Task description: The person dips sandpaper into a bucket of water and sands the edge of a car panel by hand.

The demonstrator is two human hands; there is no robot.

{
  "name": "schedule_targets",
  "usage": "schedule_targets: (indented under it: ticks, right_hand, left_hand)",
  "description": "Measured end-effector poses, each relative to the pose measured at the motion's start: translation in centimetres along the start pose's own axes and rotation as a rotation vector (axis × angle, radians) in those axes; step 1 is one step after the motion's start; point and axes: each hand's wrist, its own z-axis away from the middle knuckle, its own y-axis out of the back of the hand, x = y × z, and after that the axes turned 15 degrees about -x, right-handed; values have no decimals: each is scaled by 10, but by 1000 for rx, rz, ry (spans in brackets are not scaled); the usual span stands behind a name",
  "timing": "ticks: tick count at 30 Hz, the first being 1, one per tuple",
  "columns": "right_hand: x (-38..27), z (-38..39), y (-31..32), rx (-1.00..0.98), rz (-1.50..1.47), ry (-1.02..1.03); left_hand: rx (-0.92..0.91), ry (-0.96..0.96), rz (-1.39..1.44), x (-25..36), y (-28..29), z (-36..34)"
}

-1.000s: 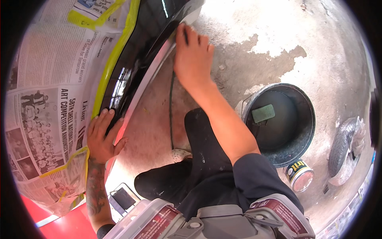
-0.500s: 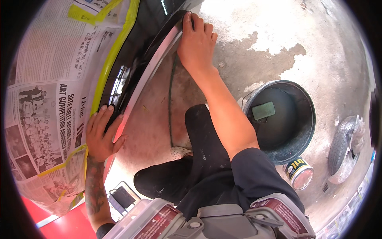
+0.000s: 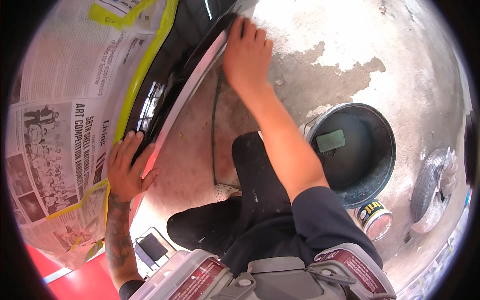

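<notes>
My left hand (image 3: 131,165) lies with fingers spread on the glossy black panel edge (image 3: 165,100), beside newspaper (image 3: 55,85) masked on with yellow-green tape (image 3: 134,90). It holds nothing that I can see. Farther off, my right hand (image 3: 248,60) bends its fingers over the far end of the same curved edge. The hand is slightly blurred. Its palm side is hidden, so whatever lies under the fingers cannot be made out. A pale pinkish strip (image 3: 195,80) runs along the edge below the black surface.
A black bucket (image 3: 385,170) with a green block (image 3: 330,141) in it stands right of my right forearm. Touching its near side is a can (image 3: 377,223). A tyre-like black piece (image 3: 429,185) lies farther right. A dark hose (image 3: 215,125) crosses the concrete floor. A small framed object (image 3: 152,247) sits lower left.
My right hand has shifted slightly along the panel's far edge and its arm is blurred now. The left hand stays in place.
</notes>
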Motion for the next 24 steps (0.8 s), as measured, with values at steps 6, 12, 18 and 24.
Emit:
schedule_targets:
  ticks: [6, 12, 18, 24]
  right_hand:
    - [26, -6, 9, -104, -293, -159]
    - [-3, 21, 4, -5, -100, 173]
    - [-20, 22, 3, 38, 6, 51]
    - [-17, 14, 19, -1, 11, 19]
  left_hand:
    - [32, 1, 13, 0, 1, -1]
    - [15, 10, 13, 0, 1, -1]
    - [20, 9, 14, 2, 2, -1]
    - [18, -3, 18, 2, 3, -2]
